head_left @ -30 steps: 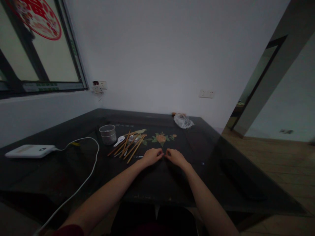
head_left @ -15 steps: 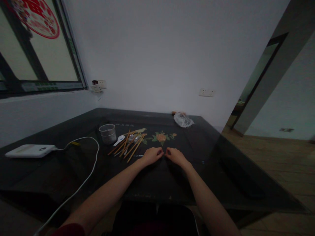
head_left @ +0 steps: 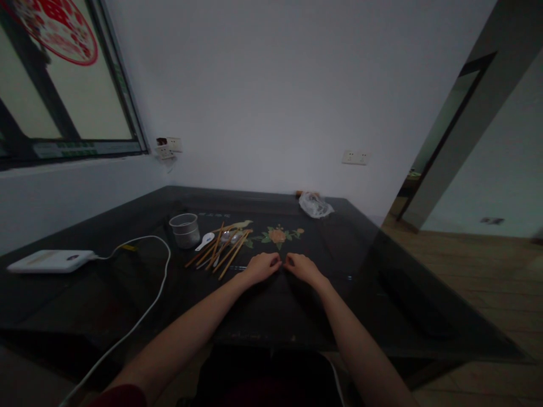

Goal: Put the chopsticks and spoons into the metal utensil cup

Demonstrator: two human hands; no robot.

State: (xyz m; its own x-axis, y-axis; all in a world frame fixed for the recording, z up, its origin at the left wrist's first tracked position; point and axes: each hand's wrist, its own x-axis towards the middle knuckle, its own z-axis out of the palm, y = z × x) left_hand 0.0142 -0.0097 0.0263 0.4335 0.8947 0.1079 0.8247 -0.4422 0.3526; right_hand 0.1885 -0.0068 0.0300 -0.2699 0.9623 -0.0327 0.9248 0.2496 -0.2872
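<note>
My left hand (head_left: 263, 267) rests on the dark table (head_left: 271, 322), its fingers curled in and nothing in them. Close beside it, my right hand (head_left: 302, 268) lies in the same loose fist, also holding nothing. To the left of my left hand is a loose pile of wooden chopsticks (head_left: 232, 257), with metal spoons (head_left: 236, 237) among them. A white spoon (head_left: 206, 241) lies at the pile's left side. Behind that stands a grey cylindrical container (head_left: 185, 232), upright, with an open top.
A crumpled clear plastic bag (head_left: 316, 207) lies near the wall. At the left, a white power bank (head_left: 51, 260) has a white cable (head_left: 163, 277) running off the table's front edge. A dark flat object (head_left: 416, 302) lies on the right.
The view has shifted very slightly. Both hands and the things on the table stay where they were.
</note>
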